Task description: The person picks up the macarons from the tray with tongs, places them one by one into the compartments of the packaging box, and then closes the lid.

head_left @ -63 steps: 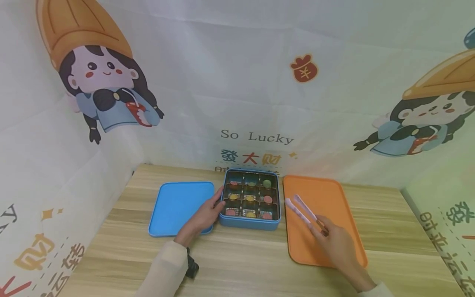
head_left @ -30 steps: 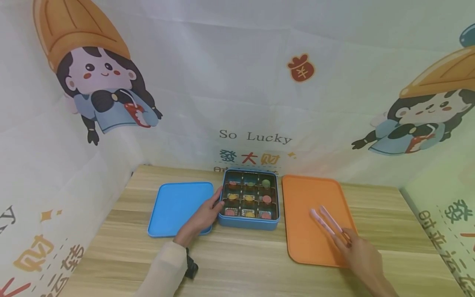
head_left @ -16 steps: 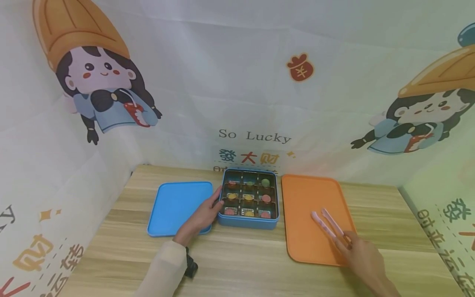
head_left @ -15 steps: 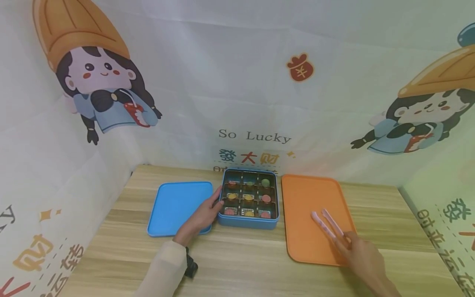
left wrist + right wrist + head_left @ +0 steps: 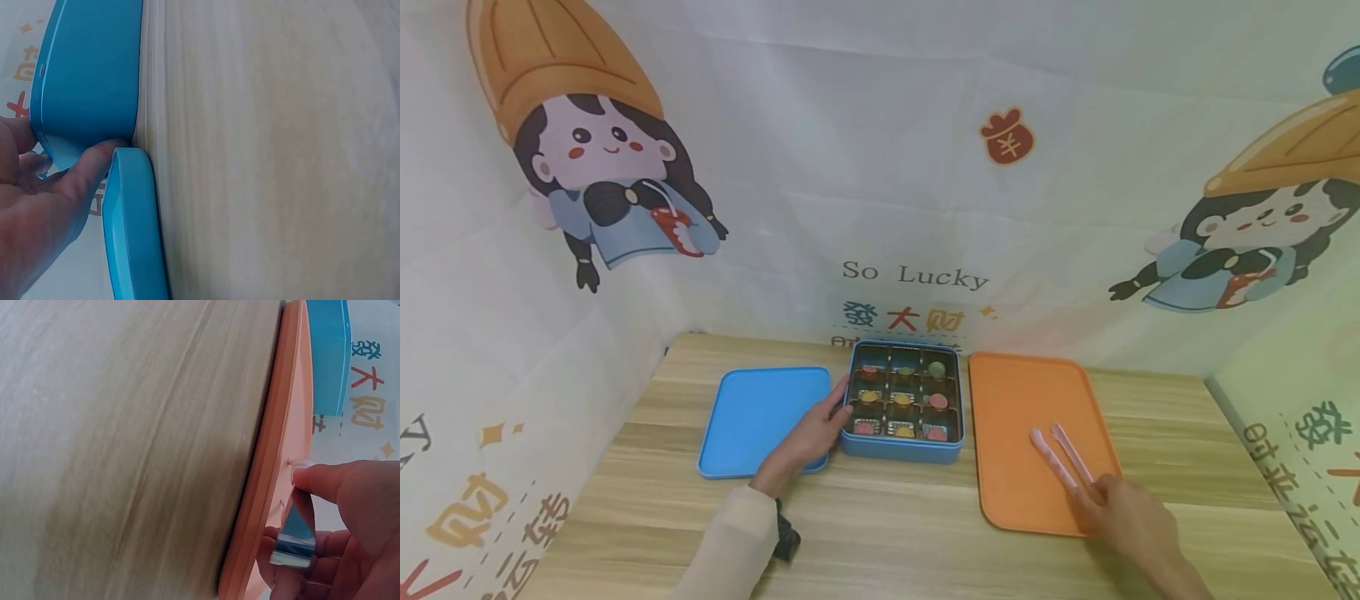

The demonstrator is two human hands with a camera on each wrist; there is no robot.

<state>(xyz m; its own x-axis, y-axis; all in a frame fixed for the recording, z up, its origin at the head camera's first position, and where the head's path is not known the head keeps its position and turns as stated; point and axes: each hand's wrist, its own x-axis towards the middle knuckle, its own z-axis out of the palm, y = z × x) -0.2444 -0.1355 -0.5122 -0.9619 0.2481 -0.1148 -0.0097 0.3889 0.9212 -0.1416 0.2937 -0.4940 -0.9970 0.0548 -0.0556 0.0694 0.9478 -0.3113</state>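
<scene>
My left hand [image 5: 812, 429] touches the left side of an uncovered blue tin box [image 5: 902, 450], its fingers lying along the wall in the left wrist view. A divided insert in the box holds several small round pieces, such as a yellow one [image 5: 868, 397], a pink one [image 5: 937, 402] and a green one [image 5: 936, 369]. My right hand [image 5: 1131, 517] grips a pair of pink tongs [image 5: 1054, 458] above the orange tray [image 5: 1011, 392]. The tongs' tips stand apart with nothing between them. The right wrist view shows the metal bend of the tongs between thumb and fingers.
A blue lid [image 5: 748, 425] lies left of the box, partly behind my left hand. The wooden table [image 5: 887, 533] meets a printed cloth wall [image 5: 850, 167] close behind the box and tray. The tray's left edge stands near the box.
My right hand has moved to the right with the tongs, from beside the box to over the tray's right half. It then hardly moves. The left hand and box stay put.
</scene>
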